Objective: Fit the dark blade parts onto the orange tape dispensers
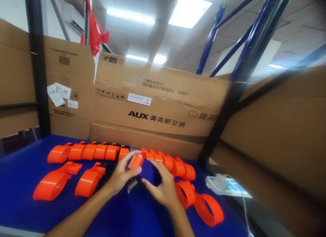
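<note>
Above the middle of the blue table (122, 216), my two hands are held close together. My left hand (124, 170) is closed with thumb and fingers around a small orange piece (137, 161). My right hand (164, 184) curves its fingers and thumb around a dark blue block-like object (150, 171), which touches the orange piece. Its exact kind is unclear. A small light metallic strip (132, 185) shows just under my hands. Behind them stands a row of orange looped bands (100, 151), some with black parts at the top.
Two orange loops (49, 186) lie at the front left and two more orange loops (210, 209) at the front right. A cardboard wall (114, 111) closes the back. A white power strip (229, 186) with a cable lies right, near a dark rack post (219, 124).
</note>
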A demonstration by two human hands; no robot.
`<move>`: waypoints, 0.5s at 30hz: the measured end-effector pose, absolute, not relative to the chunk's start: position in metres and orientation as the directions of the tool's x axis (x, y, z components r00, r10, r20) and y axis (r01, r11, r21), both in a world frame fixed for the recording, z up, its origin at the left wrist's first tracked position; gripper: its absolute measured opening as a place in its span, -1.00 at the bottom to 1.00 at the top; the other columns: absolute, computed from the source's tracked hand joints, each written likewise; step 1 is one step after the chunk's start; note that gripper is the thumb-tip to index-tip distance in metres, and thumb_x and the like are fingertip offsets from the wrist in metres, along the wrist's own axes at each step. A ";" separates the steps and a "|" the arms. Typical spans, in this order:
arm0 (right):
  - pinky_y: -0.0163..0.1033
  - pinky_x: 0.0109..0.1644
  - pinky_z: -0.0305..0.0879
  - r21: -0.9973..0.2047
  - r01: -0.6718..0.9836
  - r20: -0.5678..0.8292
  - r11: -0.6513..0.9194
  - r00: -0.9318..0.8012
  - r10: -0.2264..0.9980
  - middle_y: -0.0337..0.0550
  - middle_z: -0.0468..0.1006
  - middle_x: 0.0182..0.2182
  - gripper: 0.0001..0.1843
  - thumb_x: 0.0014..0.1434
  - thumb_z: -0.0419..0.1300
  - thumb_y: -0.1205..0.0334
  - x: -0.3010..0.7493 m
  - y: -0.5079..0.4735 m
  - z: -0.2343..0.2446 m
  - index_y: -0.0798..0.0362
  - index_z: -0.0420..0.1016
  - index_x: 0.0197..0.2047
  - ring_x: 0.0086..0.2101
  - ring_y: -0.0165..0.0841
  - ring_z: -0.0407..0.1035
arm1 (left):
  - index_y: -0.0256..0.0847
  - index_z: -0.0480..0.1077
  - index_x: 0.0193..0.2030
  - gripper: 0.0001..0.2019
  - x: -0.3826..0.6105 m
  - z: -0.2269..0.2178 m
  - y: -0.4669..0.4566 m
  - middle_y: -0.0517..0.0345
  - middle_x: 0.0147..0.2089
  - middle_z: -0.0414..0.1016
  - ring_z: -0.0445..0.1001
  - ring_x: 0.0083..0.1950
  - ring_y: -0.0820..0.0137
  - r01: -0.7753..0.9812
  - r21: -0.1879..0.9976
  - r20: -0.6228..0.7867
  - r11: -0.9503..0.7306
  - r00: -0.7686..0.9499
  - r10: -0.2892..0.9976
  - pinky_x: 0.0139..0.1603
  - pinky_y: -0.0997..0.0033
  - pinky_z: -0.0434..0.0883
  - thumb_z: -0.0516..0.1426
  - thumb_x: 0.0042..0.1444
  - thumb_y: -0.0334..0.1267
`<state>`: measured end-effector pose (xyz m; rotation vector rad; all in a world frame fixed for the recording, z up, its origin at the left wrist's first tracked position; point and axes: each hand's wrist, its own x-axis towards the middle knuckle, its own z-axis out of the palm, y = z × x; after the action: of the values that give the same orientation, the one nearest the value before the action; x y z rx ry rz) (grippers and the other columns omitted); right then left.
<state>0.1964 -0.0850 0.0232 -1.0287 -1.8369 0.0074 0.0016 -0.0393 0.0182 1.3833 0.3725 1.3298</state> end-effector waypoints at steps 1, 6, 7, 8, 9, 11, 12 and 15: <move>0.09 0.14 0.39 -0.372 0.664 0.767 0.649 -0.174 0.618 -0.02 0.53 0.05 -0.32 0.07 0.40 0.10 0.196 -0.085 0.024 -0.11 0.36 0.25 0.04 -0.05 0.43 | -0.11 0.36 0.17 -0.45 0.002 0.018 -0.039 -0.03 0.21 0.43 0.36 0.25 0.07 -0.406 0.840 0.494 -0.360 0.296 0.818 0.26 0.12 0.25 0.34 0.01 -0.20; 0.06 0.05 0.44 -0.212 0.722 0.816 0.658 -0.240 0.525 -0.01 0.53 -0.03 -0.32 0.10 0.39 0.13 0.196 -0.082 0.022 -0.14 0.35 0.27 -0.04 -0.09 0.44 | -0.11 0.33 0.02 -0.60 0.003 0.016 -0.038 0.06 0.09 0.48 0.41 0.17 0.16 -0.277 0.830 0.547 -0.483 0.237 0.803 0.22 0.17 0.27 0.31 0.05 -0.19; 0.07 0.05 0.44 -0.196 0.728 0.820 0.657 -0.245 0.517 -0.01 0.53 -0.03 -0.32 0.10 0.39 0.13 0.196 -0.081 0.022 -0.14 0.35 0.28 -0.05 -0.09 0.44 | -0.11 0.32 0.01 -0.61 0.003 0.016 -0.038 0.07 0.07 0.48 0.42 0.14 0.18 -0.267 0.829 0.550 -0.491 0.231 0.802 0.20 0.19 0.29 0.30 0.06 -0.19; 0.07 0.04 0.44 -0.185 0.732 0.823 0.656 -0.249 0.511 -0.01 0.52 -0.02 -0.31 0.10 0.39 0.13 0.196 -0.081 0.021 -0.14 0.34 0.28 -0.04 -0.09 0.44 | -0.11 0.32 0.00 -0.61 0.003 0.017 -0.038 0.08 0.06 0.48 0.43 0.13 0.19 -0.263 0.827 0.554 -0.497 0.229 0.801 0.18 0.20 0.30 0.30 0.06 -0.19; 0.07 0.04 0.44 -0.177 0.735 0.825 0.655 -0.252 0.506 -0.01 0.52 -0.02 -0.31 0.09 0.39 0.13 0.197 -0.081 0.020 -0.15 0.34 0.28 -0.04 -0.09 0.43 | -0.11 0.31 0.00 -0.62 0.003 0.017 -0.039 0.08 0.05 0.48 0.43 0.12 0.19 -0.263 0.826 0.556 -0.499 0.231 0.799 0.17 0.20 0.30 0.29 0.07 -0.19; 0.06 0.04 0.44 -0.168 0.737 0.830 0.655 -0.252 0.497 -0.02 0.52 -0.02 -0.30 0.09 0.40 0.14 0.196 -0.081 0.020 -0.15 0.34 0.29 -0.04 -0.10 0.43 | -0.10 0.31 -0.01 -0.63 0.003 0.018 -0.040 0.08 0.04 0.48 0.43 0.11 0.19 -0.270 0.824 0.557 -0.497 0.232 0.797 0.16 0.21 0.31 0.29 0.07 -0.19; 0.05 0.04 0.45 -0.165 0.737 0.832 0.656 -0.253 0.494 -0.02 0.52 -0.02 -0.30 0.09 0.40 0.14 0.196 -0.081 0.020 -0.15 0.34 0.29 -0.04 -0.10 0.43 | -0.10 0.31 -0.02 -0.64 0.003 0.018 -0.041 0.08 0.03 0.48 0.43 0.10 0.19 -0.271 0.824 0.557 -0.498 0.225 0.800 0.16 0.21 0.31 0.29 0.07 -0.19; 0.04 0.04 0.45 -0.164 0.732 0.834 0.661 -0.255 0.490 -0.02 0.52 -0.02 -0.29 0.09 0.40 0.15 0.195 -0.081 0.021 -0.14 0.33 0.29 -0.04 -0.11 0.43 | -0.11 0.32 -0.04 -0.65 0.003 0.017 -0.040 0.08 0.02 0.48 0.44 0.08 0.20 -0.265 0.824 0.554 -0.501 0.192 0.810 0.14 0.22 0.32 0.30 0.06 -0.19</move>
<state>0.1954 -0.0814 0.0209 -0.9578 -1.9165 -0.3165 0.0031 -0.0399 0.0167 1.5515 0.5375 1.4775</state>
